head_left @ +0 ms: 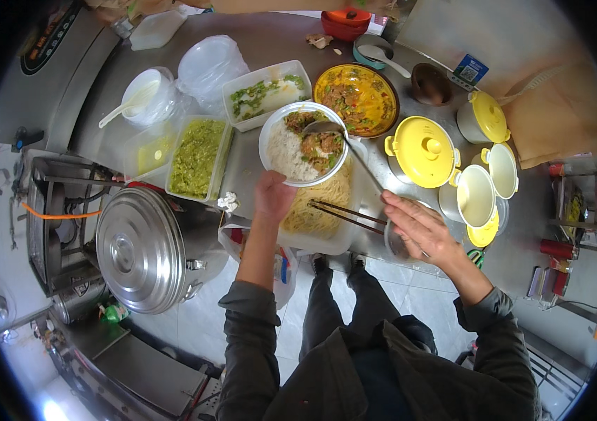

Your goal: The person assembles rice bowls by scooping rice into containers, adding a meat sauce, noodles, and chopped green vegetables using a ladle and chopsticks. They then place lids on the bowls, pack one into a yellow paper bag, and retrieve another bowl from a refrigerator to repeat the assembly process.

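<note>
My left hand [274,196] is closed on the near rim of a round white bowl [264,146], tilted above the counter. White rice [287,150] fills its left side, and a brown meat-and-green topping [321,150] covers the right and far side. My right hand [421,228] grips a long-handled metal spoon [363,165], whose head rests over the topping. Beneath the bowl stands a clear tub of pale noodles [319,198] with dark chopsticks [349,216] lying across it. Just beyond, a round dish [391,125] holds meat in yellow-orange sauce.
Left of the bowl are a tub of chopped green vegetable [199,156], another tub with green bits [260,98] and wrapped white bowls [149,99]. Yellow-lidded pots [425,151] crowd the right. A large lidded steel pot [137,249] stands at the lower left; a paper bag [554,116] sits far right.
</note>
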### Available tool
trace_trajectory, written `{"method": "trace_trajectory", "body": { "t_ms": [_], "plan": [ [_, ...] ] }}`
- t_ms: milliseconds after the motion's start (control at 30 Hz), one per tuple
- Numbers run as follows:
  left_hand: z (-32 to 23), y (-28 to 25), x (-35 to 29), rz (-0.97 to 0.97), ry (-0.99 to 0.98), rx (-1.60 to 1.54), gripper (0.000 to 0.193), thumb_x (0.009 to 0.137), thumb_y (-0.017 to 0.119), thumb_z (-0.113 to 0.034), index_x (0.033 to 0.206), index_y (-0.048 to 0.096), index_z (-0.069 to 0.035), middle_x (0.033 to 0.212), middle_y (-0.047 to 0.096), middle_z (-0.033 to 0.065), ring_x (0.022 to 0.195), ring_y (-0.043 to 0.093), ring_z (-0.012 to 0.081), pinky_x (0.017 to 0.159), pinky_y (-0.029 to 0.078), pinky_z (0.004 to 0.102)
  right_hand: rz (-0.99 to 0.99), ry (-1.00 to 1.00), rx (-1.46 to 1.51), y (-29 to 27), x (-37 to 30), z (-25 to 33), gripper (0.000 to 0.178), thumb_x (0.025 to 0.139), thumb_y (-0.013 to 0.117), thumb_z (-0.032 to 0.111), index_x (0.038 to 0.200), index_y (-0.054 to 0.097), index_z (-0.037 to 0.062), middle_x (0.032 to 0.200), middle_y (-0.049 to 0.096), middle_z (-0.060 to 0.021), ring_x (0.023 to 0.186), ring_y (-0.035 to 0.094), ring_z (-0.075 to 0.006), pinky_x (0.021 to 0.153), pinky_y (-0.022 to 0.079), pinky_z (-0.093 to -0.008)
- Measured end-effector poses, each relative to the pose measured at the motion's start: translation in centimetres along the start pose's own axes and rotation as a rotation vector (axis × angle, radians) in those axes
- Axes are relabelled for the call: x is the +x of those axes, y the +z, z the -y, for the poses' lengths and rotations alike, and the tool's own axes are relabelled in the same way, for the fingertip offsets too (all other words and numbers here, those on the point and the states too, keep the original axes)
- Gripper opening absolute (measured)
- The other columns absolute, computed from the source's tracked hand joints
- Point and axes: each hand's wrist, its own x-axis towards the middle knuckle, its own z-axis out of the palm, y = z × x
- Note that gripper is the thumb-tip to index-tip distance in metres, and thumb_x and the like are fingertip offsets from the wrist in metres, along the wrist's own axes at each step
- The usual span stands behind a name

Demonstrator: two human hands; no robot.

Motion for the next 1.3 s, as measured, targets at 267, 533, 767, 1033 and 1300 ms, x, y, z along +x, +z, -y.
{"method": "trace_trajectory", "body": {
  "t_ms": [267,533,767,1033,1300],
  "plan": [
    [-0.8,-0.4,-0.9,-0.110,0.073,0.013,0.073,0.072,0.052,-0.009,0.144,0.045,0.001,0.147,0.050,0.0143,0.139,0.043,0.0315,0.119,0.029,0.0492,-0.121,0.128,0.072,-0.5,0.3,-0.4,0.033,0.089,0.063,-0.002,0.122,0.064,-0.0063,0.130,0.063,-0.0238,0.110,0.068,-0.0339,0.092,0.056,-0.0393],
    [-2.0,1.4,-2.4,-0.147,0.118,0.028,0.078,0.067,0.050,-0.005,0.146,0.045,-0.005,0.147,0.050,0.0126,0.139,0.044,0.0322,0.117,0.033,0.0509,-0.162,0.518,-0.201,3.0,6.2,-13.4,0.023,0.099,0.055,0.012,0.108,0.064,-0.0075,0.081,0.066,-0.0280,0.074,0.065,-0.0421,0.069,0.054,-0.0422],
    [-3.3,-0.4,-4.3,-0.134,0.144,-0.010,0.081,0.066,0.049,-0.004,0.147,0.044,-0.005,0.148,0.049,0.0115,0.139,0.043,0.0324,0.118,0.032,0.0522,-0.621,0.922,0.540,6.9,6.9,-14.1,0.035,0.102,0.047,0.018,0.104,0.062,-0.0135,0.084,0.070,-0.0192,0.079,0.072,-0.0252,0.071,0.059,-0.0349],
    [-3.3,0.3,-3.2,-0.104,0.159,0.004,0.078,0.068,0.049,-0.004,0.146,0.044,-0.003,0.148,0.049,0.0119,0.139,0.043,0.0312,0.116,0.034,0.0509,-0.925,1.109,0.926,4.6,5.6,-14.5,0.033,0.101,0.044,0.014,0.112,0.055,-0.0152,0.101,0.069,-0.0251,0.088,0.071,-0.0270,0.078,0.060,-0.0336],
    [-2.7,1.3,-0.9,-0.071,0.143,0.022,0.069,0.074,0.049,-0.005,0.143,0.046,-0.002,0.146,0.050,0.0117,0.137,0.046,0.0296,0.115,0.037,0.0506,-0.749,0.953,0.783,2.7,5.0,-13.9,0.035,0.105,0.049,0.020,0.116,0.056,-0.0130,0.111,0.067,-0.0229,0.100,0.071,-0.0267,0.087,0.058,-0.0326]
  ]
}}
